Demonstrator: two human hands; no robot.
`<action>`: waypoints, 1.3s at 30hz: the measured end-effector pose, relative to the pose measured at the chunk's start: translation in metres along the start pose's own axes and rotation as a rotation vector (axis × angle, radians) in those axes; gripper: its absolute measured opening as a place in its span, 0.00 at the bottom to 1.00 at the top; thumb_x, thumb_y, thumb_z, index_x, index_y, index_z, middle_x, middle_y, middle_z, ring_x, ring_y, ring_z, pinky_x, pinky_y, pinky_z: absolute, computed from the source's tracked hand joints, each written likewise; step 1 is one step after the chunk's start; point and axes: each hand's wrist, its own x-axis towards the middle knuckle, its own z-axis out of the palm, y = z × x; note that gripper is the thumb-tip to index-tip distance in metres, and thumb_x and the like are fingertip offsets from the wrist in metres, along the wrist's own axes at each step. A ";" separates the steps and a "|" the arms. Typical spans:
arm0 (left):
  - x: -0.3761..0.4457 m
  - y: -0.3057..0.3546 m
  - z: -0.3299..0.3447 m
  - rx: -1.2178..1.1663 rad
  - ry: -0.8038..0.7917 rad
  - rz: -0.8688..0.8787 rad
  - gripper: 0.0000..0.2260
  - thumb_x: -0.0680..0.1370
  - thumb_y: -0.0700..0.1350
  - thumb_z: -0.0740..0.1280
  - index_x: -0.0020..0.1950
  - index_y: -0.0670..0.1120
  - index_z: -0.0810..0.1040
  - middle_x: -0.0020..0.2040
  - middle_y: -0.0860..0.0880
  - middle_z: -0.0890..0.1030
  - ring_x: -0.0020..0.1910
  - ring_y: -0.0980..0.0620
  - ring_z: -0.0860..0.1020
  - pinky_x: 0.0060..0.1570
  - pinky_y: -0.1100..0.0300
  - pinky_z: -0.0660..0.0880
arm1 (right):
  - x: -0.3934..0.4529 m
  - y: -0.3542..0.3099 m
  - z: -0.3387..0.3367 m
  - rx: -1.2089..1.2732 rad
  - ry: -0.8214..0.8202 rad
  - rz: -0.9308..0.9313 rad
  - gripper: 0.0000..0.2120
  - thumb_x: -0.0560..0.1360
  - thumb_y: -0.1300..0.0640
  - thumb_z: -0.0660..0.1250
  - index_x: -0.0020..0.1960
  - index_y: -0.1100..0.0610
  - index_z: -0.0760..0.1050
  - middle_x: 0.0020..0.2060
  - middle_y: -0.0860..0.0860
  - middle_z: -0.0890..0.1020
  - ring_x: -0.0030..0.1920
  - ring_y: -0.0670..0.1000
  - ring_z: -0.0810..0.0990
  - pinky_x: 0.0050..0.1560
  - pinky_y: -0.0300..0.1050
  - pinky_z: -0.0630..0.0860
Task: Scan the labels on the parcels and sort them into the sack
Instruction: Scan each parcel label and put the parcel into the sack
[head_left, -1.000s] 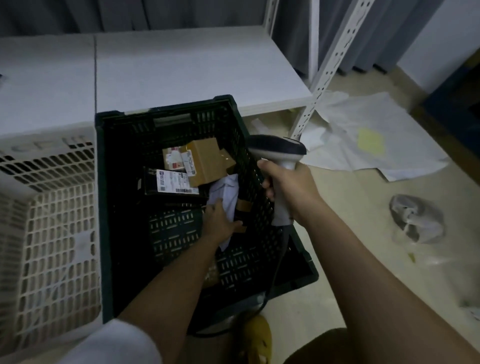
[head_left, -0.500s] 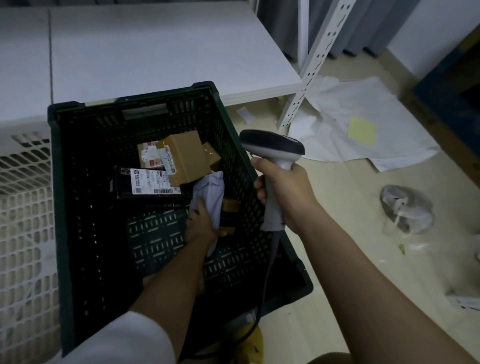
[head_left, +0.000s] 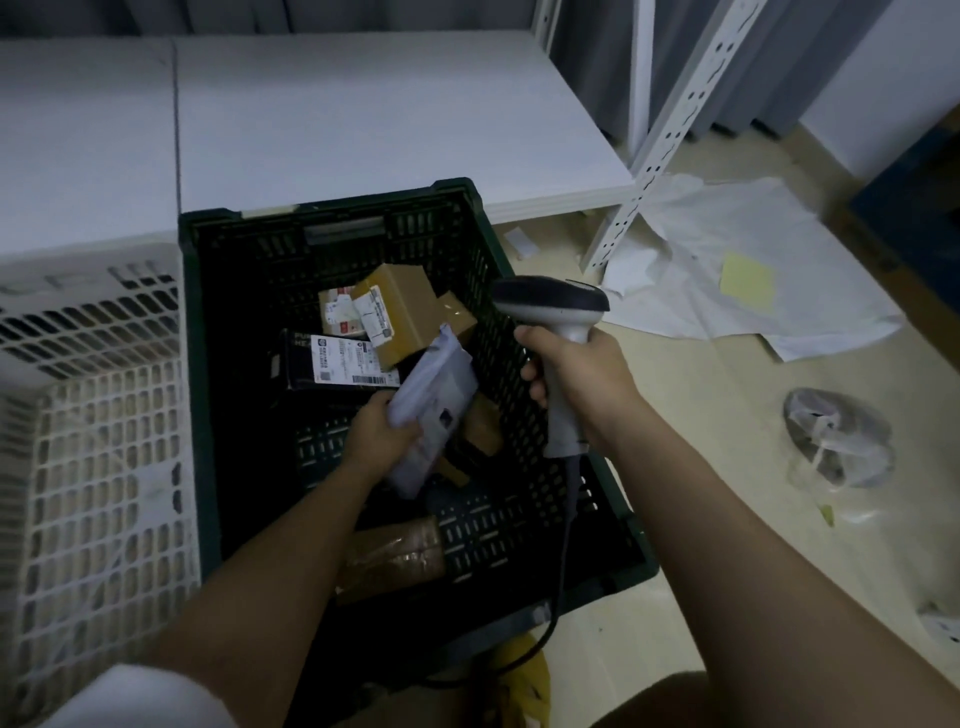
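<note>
Black box (head_left: 298, 364) in dark crate (head_left: 208, 322): partial white letters "PU…/HE…" left of its barcode label (head_left: 348, 361); all label print illegible.

white lattice crate (head_left: 98, 467), white shelf board (head_left: 363, 114), crumpled paper (head_left: 727, 291) on floor

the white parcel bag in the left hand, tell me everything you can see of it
The white parcel bag is a soft, crinkled plastic mailer, seemingly with a label and dark print on its lower face. It tilts with its top end up and away, over the dark green crate. The left hand holds its lower left edge in a grip, thumb on top. Nothing else clearly touches it.
</note>
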 end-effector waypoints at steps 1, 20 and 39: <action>-0.005 0.011 -0.012 -0.159 -0.019 -0.046 0.18 0.77 0.39 0.69 0.65 0.39 0.72 0.60 0.40 0.77 0.54 0.42 0.77 0.48 0.55 0.72 | 0.000 -0.001 0.002 -0.009 -0.001 -0.003 0.06 0.75 0.58 0.70 0.44 0.60 0.76 0.28 0.54 0.78 0.22 0.47 0.73 0.25 0.39 0.70; -0.160 0.090 -0.238 -0.270 0.041 0.234 0.28 0.77 0.42 0.68 0.75 0.51 0.63 0.64 0.51 0.76 0.61 0.49 0.76 0.58 0.54 0.74 | -0.081 -0.045 0.119 0.144 -0.018 -0.264 0.25 0.67 0.61 0.79 0.60 0.61 0.73 0.44 0.52 0.83 0.47 0.54 0.84 0.49 0.52 0.82; -0.184 0.083 -0.293 0.044 0.112 0.281 0.27 0.66 0.48 0.79 0.55 0.49 0.65 0.51 0.50 0.76 0.40 0.49 0.82 0.39 0.51 0.82 | -0.096 -0.037 0.175 -0.410 -0.633 -0.296 0.33 0.58 0.57 0.84 0.61 0.55 0.76 0.50 0.50 0.85 0.50 0.50 0.84 0.54 0.52 0.81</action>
